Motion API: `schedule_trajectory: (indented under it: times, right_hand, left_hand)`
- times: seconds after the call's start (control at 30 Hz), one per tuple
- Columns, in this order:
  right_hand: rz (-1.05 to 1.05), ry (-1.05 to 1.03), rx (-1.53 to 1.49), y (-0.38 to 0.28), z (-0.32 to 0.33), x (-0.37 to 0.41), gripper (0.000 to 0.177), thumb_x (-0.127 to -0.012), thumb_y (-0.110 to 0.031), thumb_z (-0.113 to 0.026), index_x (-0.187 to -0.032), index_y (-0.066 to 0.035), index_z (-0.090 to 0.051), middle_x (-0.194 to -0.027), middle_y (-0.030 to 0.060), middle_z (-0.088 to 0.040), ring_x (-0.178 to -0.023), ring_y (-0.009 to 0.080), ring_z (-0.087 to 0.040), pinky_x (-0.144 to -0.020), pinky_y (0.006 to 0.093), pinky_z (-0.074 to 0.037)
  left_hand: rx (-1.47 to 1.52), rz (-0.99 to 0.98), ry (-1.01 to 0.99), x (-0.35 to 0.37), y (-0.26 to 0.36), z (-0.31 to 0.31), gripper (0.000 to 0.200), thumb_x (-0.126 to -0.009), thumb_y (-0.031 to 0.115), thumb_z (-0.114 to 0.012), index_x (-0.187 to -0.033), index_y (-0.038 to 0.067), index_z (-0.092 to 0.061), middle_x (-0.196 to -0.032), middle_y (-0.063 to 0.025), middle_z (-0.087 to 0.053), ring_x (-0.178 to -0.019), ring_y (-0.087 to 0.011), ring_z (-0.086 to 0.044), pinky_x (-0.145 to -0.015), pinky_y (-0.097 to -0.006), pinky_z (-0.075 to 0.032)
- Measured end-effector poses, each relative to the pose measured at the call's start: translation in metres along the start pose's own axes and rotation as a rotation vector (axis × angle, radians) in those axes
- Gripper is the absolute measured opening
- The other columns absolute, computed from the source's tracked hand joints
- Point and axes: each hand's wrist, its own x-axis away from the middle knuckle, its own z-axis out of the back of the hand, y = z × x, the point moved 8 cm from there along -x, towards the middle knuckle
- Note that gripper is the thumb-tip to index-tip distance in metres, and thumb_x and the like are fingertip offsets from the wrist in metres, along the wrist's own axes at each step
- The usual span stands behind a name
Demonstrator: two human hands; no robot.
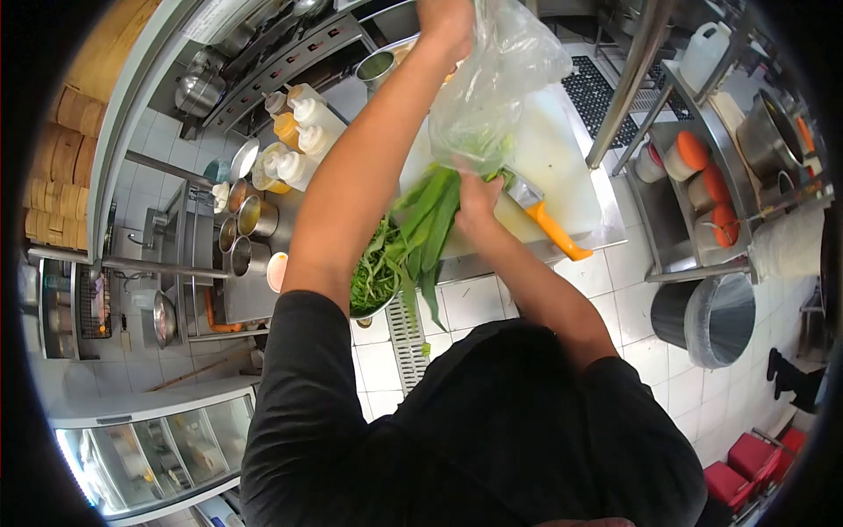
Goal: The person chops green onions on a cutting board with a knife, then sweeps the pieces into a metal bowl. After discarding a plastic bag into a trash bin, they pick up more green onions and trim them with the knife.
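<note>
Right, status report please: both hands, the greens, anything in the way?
Left hand shut on plastic bag, held high. Right hand shut on leafy greens at bag mouth. Orange-handled knife lies on cutting board, close by.

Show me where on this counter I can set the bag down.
Bare: the white cutting board right of the plastic bag, beyond the orange-handled knife. Crowded: left of the board, squeeze bottles, metal pots and a bowl of greens stand packed. Left hand holds the bag up; right hand grips leafy stalks.
</note>
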Motion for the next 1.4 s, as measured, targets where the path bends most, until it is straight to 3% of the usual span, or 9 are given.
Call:
schedule_trajectory:
  times: [0.03, 0.33, 0.53, 0.8, 0.93, 1.0, 1.03, 1.23, 1.4]
  right_hand:
    - [0.017, -0.038, 0.023, 0.0, -0.004, -0.003, 0.077, -0.084, -0.008, -0.077, -0.146, -0.003, -0.031, -0.137, 0.0165, -0.051, -0.121, 0.0301, -0.057, -0.095, 0.0477, -0.055]
    - [0.139, -0.314, 0.295, -0.03, 0.027, 0.012, 0.079, -0.078, 0.004, -0.067, -0.146, 0.007, -0.028, -0.136, 0.0216, -0.052, -0.122, 0.0305, -0.055, -0.102, 0.0389, -0.046]
    - [0.204, -0.202, 0.497, -0.061, 0.061, 0.059, 0.083, -0.081, -0.001, -0.068, -0.153, 0.005, -0.028, -0.133, 0.0227, -0.055, -0.118, 0.0291, -0.056, -0.1, 0.0367, -0.045]
    - [0.311, -0.198, 0.369, -0.095, 0.098, 0.133, 0.082, -0.091, -0.032, -0.073, -0.152, 0.004, -0.032, -0.144, 0.0217, -0.048, -0.126, 0.027, -0.052, -0.104, 0.0367, -0.042]
    - [0.173, -0.537, 0.117, -0.105, 0.105, 0.206, 0.073, -0.096, -0.042, -0.066, -0.151, -0.004, -0.036, -0.145, 0.0124, -0.05, -0.129, 0.0254, -0.05, -0.107, 0.0441, -0.041]
    - [0.055, -0.691, -0.098, -0.111, 0.12, 0.234, 0.063, -0.097, -0.038, -0.065, -0.145, -0.004, -0.044, -0.138, 0.0105, -0.055, -0.125, 0.024, -0.053, -0.104, 0.0426, -0.044]
    - [0.033, -0.576, -0.095, -0.112, 0.148, 0.227, 0.055, -0.097, -0.033, -0.064, -0.14, -0.004, -0.048, -0.132, 0.01, -0.058, -0.121, 0.0235, -0.055, -0.102, 0.0417, -0.045]
    - [0.3, 0.146, -0.159, -0.19, 0.456, 0.175, 0.029, -0.092, -0.001, -0.059, -0.12, 0.0, -0.061, -0.113, 0.0108, -0.066, -0.105, 0.0209, -0.062, -0.093, 0.0342, -0.049]
    - [0.51, 0.559, 0.062, -0.286, 0.658, 0.222, 0.016, -0.088, 0.0, -0.06, -0.101, 0.002, -0.068, -0.093, 0.0072, -0.068, -0.085, 0.0179, -0.063, -0.077, 0.0324, -0.05]
  left_hand:
    - [0.27, 0.116, -0.193, -0.001, 0.0, -0.005, 0.024, -0.102, 0.016, -0.05, -0.101, -0.003, -0.065, -0.091, -0.0123, -0.066, -0.081, -0.0204, -0.063, -0.073, -0.036, -0.051]
    - [0.863, 0.18, 0.066, 0.047, 0.041, 0.086, 0.033, -0.107, 0.025, -0.042, -0.119, -0.002, -0.057, -0.123, -0.0182, -0.064, -0.116, -0.0323, -0.061, -0.104, -0.0474, -0.049]
    - [1.307, 0.267, -0.074, 0.045, 0.013, 0.168, 0.048, -0.11, 0.037, -0.034, -0.135, -0.002, -0.05, -0.134, -0.0196, -0.058, -0.124, -0.0325, -0.057, -0.107, -0.0484, -0.047]
    - [0.979, 0.25, 0.281, 0.174, 0.068, 0.229, 0.053, -0.109, 0.043, -0.031, -0.133, 0.001, -0.054, -0.134, -0.0165, -0.06, -0.129, -0.0328, -0.054, -0.11, -0.0521, -0.043]
    - [1.395, 0.322, -0.36, 0.297, 0.07, 0.135, 0.038, -0.108, 0.035, -0.042, -0.125, 0.005, -0.059, -0.12, -0.0132, -0.066, -0.11, -0.0268, -0.065, -0.098, -0.0466, -0.053]
    - [1.064, 0.726, 0.01, 0.384, 0.029, 0.062, 0.033, -0.106, 0.03, -0.046, -0.128, 0.007, -0.057, -0.126, -0.0086, -0.063, -0.119, -0.0236, -0.058, -0.106, -0.0418, -0.046]
    - [0.981, 0.852, 0.043, 0.437, -0.033, 0.028, 0.033, -0.107, 0.029, -0.045, -0.128, 0.007, -0.056, -0.125, -0.0064, -0.063, -0.118, -0.0212, -0.057, -0.106, -0.0397, -0.045]
    - [0.752, 1.241, -0.658, 0.626, -0.004, -0.181, 0.038, -0.1, 0.013, -0.059, -0.136, 0.003, -0.054, -0.121, -0.0058, -0.063, -0.115, -0.0215, -0.057, -0.098, -0.0372, -0.049]
    - [-0.059, 0.338, -1.028, 0.694, 0.08, -0.3, 0.064, -0.085, 0.005, -0.075, -0.143, 0.0, -0.048, -0.123, -0.0097, -0.062, -0.111, -0.0234, -0.06, -0.087, -0.0375, -0.055]
